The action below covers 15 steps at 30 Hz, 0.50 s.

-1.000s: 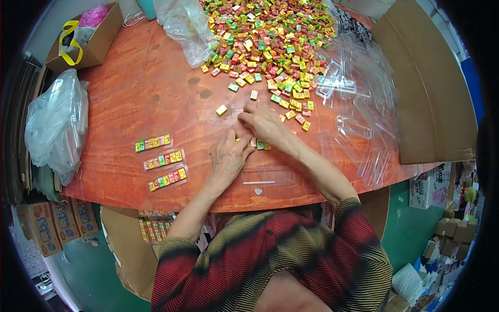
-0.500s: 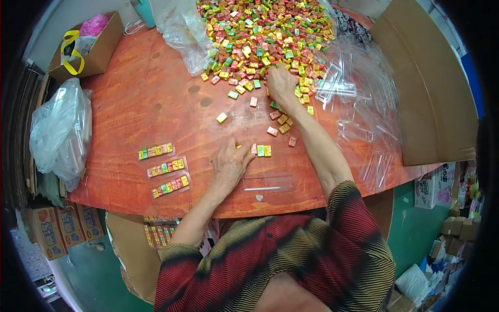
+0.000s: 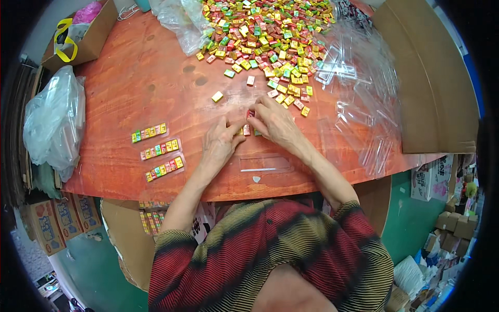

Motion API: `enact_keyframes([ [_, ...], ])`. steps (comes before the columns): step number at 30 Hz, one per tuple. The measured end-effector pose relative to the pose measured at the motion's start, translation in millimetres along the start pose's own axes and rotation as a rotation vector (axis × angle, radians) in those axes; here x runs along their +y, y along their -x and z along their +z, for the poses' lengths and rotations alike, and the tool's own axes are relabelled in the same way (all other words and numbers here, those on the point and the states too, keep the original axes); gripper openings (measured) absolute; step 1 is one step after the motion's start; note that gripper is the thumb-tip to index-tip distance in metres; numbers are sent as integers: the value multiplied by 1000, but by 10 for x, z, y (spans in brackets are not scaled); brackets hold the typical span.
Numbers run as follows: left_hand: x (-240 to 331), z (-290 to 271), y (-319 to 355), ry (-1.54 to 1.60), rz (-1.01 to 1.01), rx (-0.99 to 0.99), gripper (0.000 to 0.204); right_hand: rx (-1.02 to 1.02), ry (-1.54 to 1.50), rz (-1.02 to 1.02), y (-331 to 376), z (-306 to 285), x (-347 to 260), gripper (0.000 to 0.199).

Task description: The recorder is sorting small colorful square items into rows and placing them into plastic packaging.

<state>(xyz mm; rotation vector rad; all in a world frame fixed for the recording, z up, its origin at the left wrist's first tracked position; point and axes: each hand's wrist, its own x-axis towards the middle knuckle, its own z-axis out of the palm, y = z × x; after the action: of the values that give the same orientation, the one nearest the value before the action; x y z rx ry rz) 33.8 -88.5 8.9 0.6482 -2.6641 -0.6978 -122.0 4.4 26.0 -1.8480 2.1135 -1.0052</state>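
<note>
Small brightly wrapped candies lie in a short row (image 3: 246, 130) on the red-brown table, partly covered by my fingers. My left hand (image 3: 219, 143) is curled at the row's left end, thumb and forefinger closed on a candy there. My right hand (image 3: 278, 124) pinches a red candy (image 3: 250, 113) just beyond the row. Just in front of me is an empty clear plastic tray (image 3: 275, 164). To the left, three filled candy trays (image 3: 159, 149) lie one behind another. A big heap of loose candies (image 3: 270, 36) covers the far middle of the table.
Clear empty trays (image 3: 358, 99) pile up on the right beside a tall cardboard panel (image 3: 442, 83). Plastic bags lie far left (image 3: 54, 125) and by the heap (image 3: 182, 26). An open carton (image 3: 99, 36) stands back left; a box of filled trays (image 3: 122, 223) sits below the table edge.
My right hand has come back from the heap to the row with a red candy. My left hand stays at the row. The view has shifted slightly.
</note>
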Motion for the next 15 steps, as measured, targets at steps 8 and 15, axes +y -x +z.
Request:
enact_keyframes([
  [8,-36,-111,39,178,65,82,46,52,12,118,203,-108,14,24],
  [15,-172,-155,66,152,-75,-25,35,29,79,-126,81,211,-223,24],
])
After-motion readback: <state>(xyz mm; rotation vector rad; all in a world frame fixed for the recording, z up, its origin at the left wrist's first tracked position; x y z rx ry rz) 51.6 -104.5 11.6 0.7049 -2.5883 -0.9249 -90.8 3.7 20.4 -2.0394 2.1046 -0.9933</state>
